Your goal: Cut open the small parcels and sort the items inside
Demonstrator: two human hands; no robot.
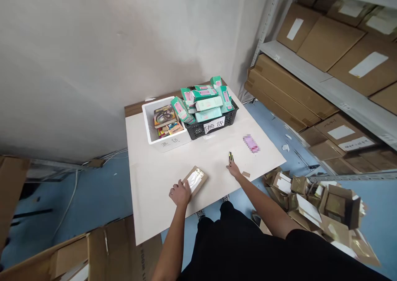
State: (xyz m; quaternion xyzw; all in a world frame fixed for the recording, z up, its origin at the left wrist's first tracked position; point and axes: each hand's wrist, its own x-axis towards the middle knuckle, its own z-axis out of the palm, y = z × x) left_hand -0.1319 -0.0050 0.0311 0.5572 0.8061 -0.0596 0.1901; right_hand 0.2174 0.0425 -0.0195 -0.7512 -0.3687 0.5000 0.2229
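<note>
A small taped cardboard box [201, 186] with a shiny white label lies on the white tabletop [155, 181]. My left hand [180, 193] grips its left side, the thumb on the top edge. To the right, my right hand [233, 169] has its fingers closed around the lower end of a yellow-and-black utility knife [231, 157], which points away from me, close to the table surface. Whether the blade is out is too small to tell. A blurred pink-purple item [251, 143] rests farther right, and a brown cardboard scrap [246, 174] lies near my right wrist.
At the table's back stand a white bin [169, 145] with books and a black basket [197, 131] heaped with green-and-pink boxes. Shelving [313, 76] with cartons is at right. Opened cartons [335, 204] pile on the floor at right; a large carton [114, 248] sits at lower left.
</note>
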